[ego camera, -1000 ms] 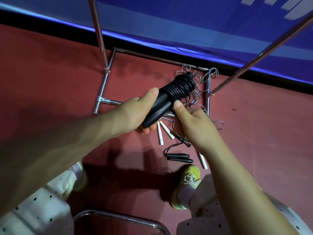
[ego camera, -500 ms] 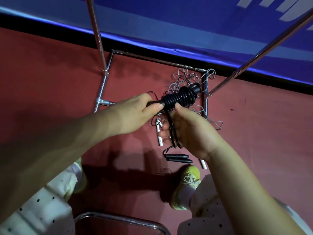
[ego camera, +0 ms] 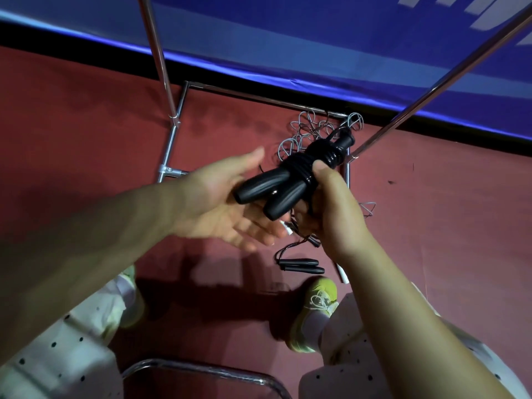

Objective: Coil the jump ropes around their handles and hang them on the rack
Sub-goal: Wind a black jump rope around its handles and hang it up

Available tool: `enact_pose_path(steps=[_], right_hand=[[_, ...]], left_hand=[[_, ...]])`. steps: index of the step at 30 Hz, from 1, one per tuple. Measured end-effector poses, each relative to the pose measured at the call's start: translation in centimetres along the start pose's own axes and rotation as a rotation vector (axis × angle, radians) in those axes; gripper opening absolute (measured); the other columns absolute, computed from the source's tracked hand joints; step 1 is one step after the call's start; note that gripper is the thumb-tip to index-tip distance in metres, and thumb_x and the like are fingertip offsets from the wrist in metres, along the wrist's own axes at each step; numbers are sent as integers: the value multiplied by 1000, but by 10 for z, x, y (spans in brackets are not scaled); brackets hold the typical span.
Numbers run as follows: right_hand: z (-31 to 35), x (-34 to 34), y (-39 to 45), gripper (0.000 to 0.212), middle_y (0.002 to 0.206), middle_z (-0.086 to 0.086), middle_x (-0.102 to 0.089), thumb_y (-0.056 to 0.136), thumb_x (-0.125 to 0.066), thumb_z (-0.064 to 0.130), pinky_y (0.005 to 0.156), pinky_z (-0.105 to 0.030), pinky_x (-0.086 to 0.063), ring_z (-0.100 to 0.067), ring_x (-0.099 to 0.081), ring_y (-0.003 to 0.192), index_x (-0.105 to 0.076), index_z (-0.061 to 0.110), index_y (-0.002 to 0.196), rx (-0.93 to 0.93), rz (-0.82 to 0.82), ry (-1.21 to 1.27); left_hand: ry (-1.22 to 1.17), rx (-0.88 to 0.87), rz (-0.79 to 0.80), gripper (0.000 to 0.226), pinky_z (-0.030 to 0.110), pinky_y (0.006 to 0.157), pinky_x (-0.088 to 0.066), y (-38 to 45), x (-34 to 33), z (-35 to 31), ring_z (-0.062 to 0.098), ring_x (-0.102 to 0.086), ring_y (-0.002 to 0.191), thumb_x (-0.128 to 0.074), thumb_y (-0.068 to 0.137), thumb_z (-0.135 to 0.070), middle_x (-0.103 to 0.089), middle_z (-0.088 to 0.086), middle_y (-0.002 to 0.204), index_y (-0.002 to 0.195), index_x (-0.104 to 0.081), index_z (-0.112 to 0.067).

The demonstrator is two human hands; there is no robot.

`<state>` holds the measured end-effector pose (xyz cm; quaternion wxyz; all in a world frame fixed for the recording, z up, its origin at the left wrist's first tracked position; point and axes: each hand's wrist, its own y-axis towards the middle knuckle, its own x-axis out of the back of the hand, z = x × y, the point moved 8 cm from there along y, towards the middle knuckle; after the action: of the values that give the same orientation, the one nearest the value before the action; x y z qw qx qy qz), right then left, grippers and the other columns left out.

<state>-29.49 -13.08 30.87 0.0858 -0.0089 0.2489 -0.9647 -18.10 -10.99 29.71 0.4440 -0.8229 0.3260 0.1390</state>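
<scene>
Up in front of the person, the black jump rope (ego camera: 299, 174) is a compact bundle: two smooth, rounded handles lying side by side, their butt ends pointing down and left, with glossy black cord wound in tight ridged turns around the upper halves. One narrower handle tip pokes out past the coils toward the upper right.

As for the grip, the right hand (ego camera: 331, 214) has its fingers curled round the bundle from below, with the thumb pressed against the coils. The left hand (ego camera: 221, 203) is spread wide, palm up and fingers straight, just under and beside the handle butts; whether it touches them cannot be told, and it holds nothing.

Below, on the red floor (ego camera: 86, 133), other ropes lie in a loose heap: a thin grey rope (ego camera: 305, 133) tangled in loops near the far corner of the rack (ego camera: 169, 156), whose shiny metal tubes rise past the hands, and a second black rope (ego camera: 300, 265) with slim handles lying parallel near the person's yellow-green shoe (ego camera: 316, 309). White handles (ego camera: 342, 273) show partly beneath the right wrist.
</scene>
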Motion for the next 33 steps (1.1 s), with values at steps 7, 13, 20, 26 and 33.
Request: enact_pose_path(steps=[7, 13, 20, 26, 33], right_hand=[[15, -14, -5, 73, 52, 4, -34, 80, -34, 63, 57, -50, -19, -39, -24, 58, -49, -8, 85, 176, 148, -39], [8, -7, -2, 76, 57, -1, -43, 82, -28, 67, 54, -35, -30, -22, -36, 56, -49, -6, 83, 133, 121, -178], [0, -2, -3, 77, 59, -13, -44, 89, -22, 66, 46, -26, -32, -18, -38, 43, -55, -2, 74, 26, 75, -360], [-3, 10, 0, 87, 58, -3, -48, 82, -32, 78, 63, -33, -37, -16, -43, 54, -57, -5, 72, -55, -64, -481], [3, 7, -4, 67, 55, -7, -51, 101, -34, 48, 51, -25, -35, -15, -44, 49, -57, -7, 71, 25, -93, -447]], left_hand=[[-411, -18, 202, 76, 22, 45, -46, -4, -35, 7, 10, -45, 37, -24, 85, -69, -55, 1, 63, 95, -65, -6], [-252, -1, 147, 74, 22, 45, -41, -7, -30, 2, 5, -32, 35, -29, 83, -69, -50, -1, 64, 91, -68, -6], [42, -45, -126, 71, 24, 45, -36, -6, -8, -7, 8, -25, 37, -17, 95, -61, -51, 3, 64, 90, -62, -6], [185, -79, -260, 69, 24, 49, -38, -5, 2, -13, 8, -28, 38, -16, 97, -58, -55, 2, 62, 92, -63, -7], [418, -186, -489, 59, 26, 51, -43, -8, 15, -25, 8, -35, 41, -25, 97, -54, -57, -1, 62, 86, -64, -10]])
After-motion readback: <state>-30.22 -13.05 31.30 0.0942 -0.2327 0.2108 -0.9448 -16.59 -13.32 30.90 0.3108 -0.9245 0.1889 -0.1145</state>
